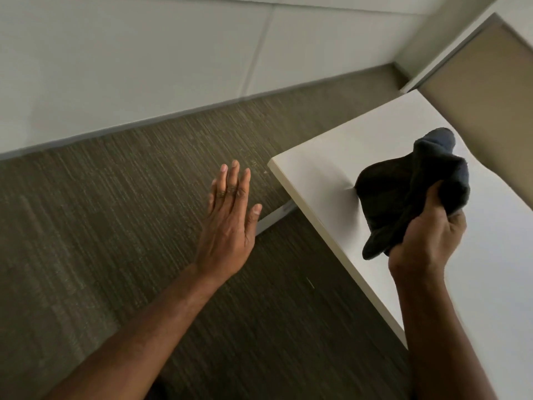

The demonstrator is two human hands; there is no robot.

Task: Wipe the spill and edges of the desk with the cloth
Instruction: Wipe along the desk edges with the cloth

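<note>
A white desk (331,157) fills the right side of the head view, its corner pointing left. Bunched in my right hand (427,235) is a dark cloth (403,186), held over the desk near the left edge; whether it touches the surface I cannot tell. My left hand (227,223) hovers flat with fingers spread, palm down, over the carpet just left of the desk's edge, holding nothing. No spill shows on the visible desktop.
Brown striped carpet (115,226) covers the floor to the left. A white wall with a grey baseboard (144,122) runs behind it. A beige partition panel (484,90) stands along the desk's far side. A grey desk leg foot (277,215) shows under the corner.
</note>
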